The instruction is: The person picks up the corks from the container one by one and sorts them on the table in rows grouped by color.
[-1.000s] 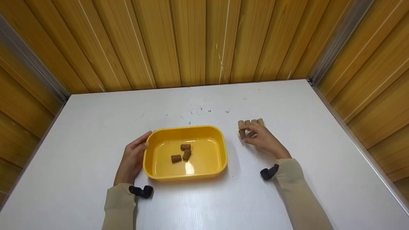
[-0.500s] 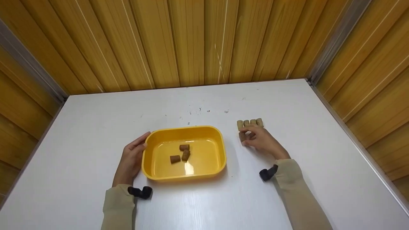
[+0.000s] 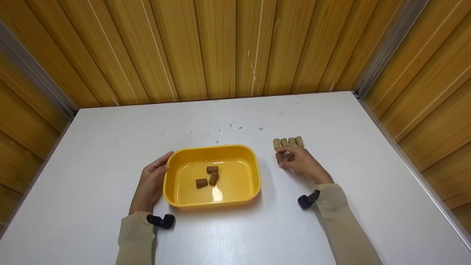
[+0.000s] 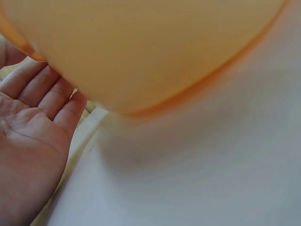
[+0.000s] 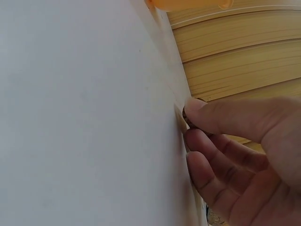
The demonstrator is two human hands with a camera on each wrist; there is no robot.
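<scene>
My left hand (image 3: pixel 151 180) holds the yellow tray (image 3: pixel 211 203) at its left wall, thumb at the rim. In the left wrist view, the fingers (image 4: pixel 44 92) lie against the tray's outer side. Inside the tray are three short brown corks, one of them a cork (image 3: pixel 201 183) lying apart at the left. To the right of the tray, my right hand (image 3: pixel 303 162) pinches a brown cork (image 3: pixel 279 157) between thumb and fingertips, low over the table. In the right wrist view, its dark end shows by the thumb (image 5: pixel 202 113). The hand partly hides what lies under its palm.
Several light tan corks (image 3: pixel 291 141) stand in a row just beyond the right hand. The white table (image 3: pixel 220 235) carries small dark marks behind the tray. Wood-patterned panels (image 3: pixel 220 51) rise at the back and both sides.
The right hand's fingertips have drawn in slightly on the brown cork, with the thumb lower than before. The left hand, the tray and the corks inside have not visibly changed.
</scene>
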